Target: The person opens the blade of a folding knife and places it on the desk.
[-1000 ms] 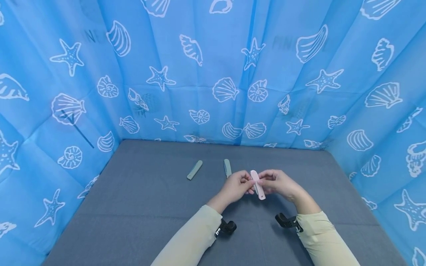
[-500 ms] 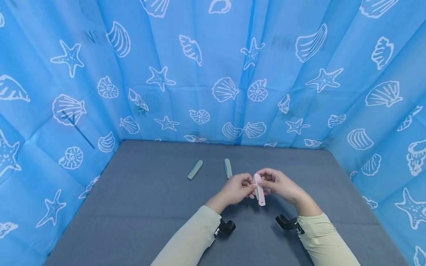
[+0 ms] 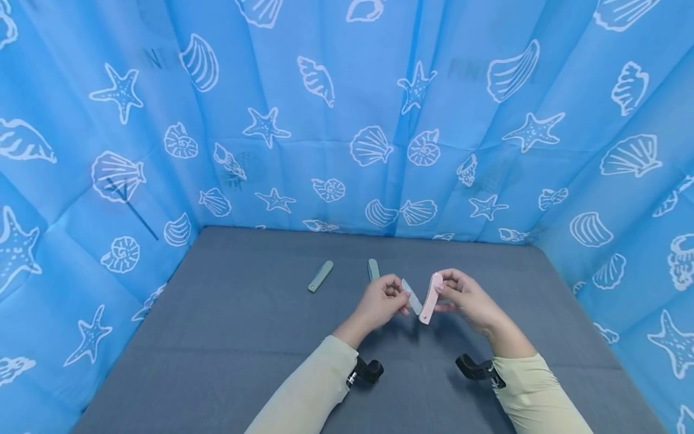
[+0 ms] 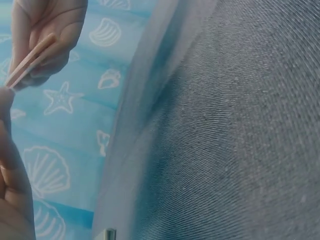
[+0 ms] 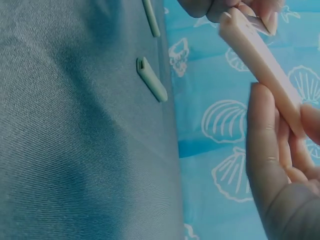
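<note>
Held up over the table is a folding fruit knife with a pink handle (image 3: 432, 298) and a pale blade (image 3: 412, 297) swung partway out, making a V with its hinge at the bottom. The blade is pinched between thumb and fingers of my left hand (image 3: 378, 302). My right hand (image 3: 473, 304) grips the handle near its upper end. In the right wrist view the handle (image 5: 265, 65) slants between both hands, fingers of the right hand (image 5: 272, 160) along its lower end. The left wrist view shows the handle (image 4: 30, 60) edge-on.
Two green folding knives lie folded on the grey cloth-covered table (image 3: 244, 337): one on the left (image 3: 320, 276), another just beyond my left hand (image 3: 373, 269). A blue shell-print curtain (image 3: 325, 150) surrounds the table at the back and sides.
The pink knife was folded earlier; its blade now stands out from the handle. My right hand has moved a little right with the handle, and the hands are farther apart.
</note>
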`<state>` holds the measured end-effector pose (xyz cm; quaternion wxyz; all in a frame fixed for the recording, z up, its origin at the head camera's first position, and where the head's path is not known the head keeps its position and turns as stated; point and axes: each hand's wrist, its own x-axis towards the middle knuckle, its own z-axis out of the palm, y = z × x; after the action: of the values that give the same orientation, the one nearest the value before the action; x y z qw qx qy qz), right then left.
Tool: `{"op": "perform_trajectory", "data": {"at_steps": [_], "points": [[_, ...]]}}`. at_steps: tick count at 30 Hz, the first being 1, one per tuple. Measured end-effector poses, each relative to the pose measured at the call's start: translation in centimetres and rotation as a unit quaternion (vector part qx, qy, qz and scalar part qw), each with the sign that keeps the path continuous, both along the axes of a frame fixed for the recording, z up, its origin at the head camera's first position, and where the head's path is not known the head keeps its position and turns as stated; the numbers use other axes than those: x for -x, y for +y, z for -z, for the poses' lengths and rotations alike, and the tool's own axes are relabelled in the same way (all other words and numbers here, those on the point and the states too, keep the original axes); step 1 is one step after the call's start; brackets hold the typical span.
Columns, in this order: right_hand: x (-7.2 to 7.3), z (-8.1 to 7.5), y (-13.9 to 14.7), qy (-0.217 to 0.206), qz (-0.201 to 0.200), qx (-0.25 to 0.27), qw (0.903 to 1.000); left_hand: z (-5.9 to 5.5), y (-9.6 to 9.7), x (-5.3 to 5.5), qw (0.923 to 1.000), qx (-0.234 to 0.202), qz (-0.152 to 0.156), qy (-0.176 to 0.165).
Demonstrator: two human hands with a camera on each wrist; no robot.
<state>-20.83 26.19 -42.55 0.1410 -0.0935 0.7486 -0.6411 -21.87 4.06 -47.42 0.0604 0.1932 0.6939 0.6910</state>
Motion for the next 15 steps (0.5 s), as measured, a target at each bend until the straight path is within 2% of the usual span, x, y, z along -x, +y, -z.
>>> {"op": "perform_trajectory", "data": {"at_steps": [7,10,15], "points": [[-0.37,-0.20,0.50,-0.010,0.052,0.093,0.9942,0.01,-0.35,0.36,0.9980,-0.054,-0.034,0.002],[-0.50,-0.36,0.36,-0.018,0.076,0.147,0.9860,-0.16,-0.37,0.36,0.9954,-0.080,-0.052,0.016],[-0.64,-0.75,-0.29,-0.031,0.117,0.214,0.9694,-0.34,0.01,0.36,0.9864,-0.120,-0.104,0.042]]}}
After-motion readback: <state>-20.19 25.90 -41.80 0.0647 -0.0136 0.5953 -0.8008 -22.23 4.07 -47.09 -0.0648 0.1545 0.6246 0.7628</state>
